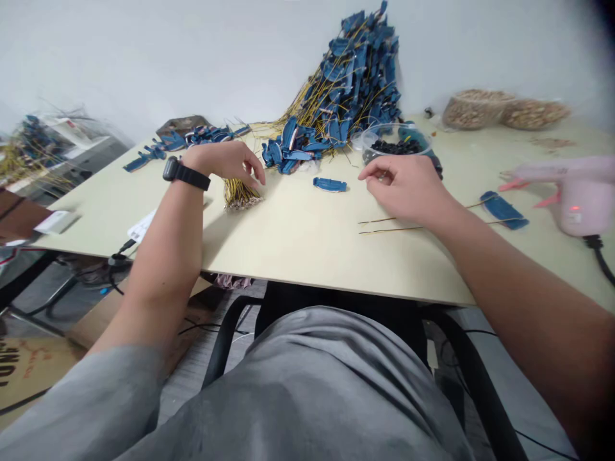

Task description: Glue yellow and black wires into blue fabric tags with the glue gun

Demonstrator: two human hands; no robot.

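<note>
My left hand point(235, 161), with a black watch on its wrist, hangs over a bundle of yellow and black wires point(236, 192) with pale ends. Its fingers are loosely bent and apart, and no object shows between them. In front of the clear tub of small black parts point(398, 146), my right hand point(402, 184) has its thumb and forefinger pinched together. Whatever may be in that pinch is too small to make out. A single blue curved piece point(329, 185) lies flat between my hands. Under my right wrist run two thin wires from another blue piece point(503, 210).
A tall heap of blue pieces with yellow wires point(358, 77) leans on the wall. A pink hot glue gun point(583, 195) stands at the right. Two bags of small tan parts point(475, 110) sit at the back right. The table's front edge point(336, 286) runs before my lap.
</note>
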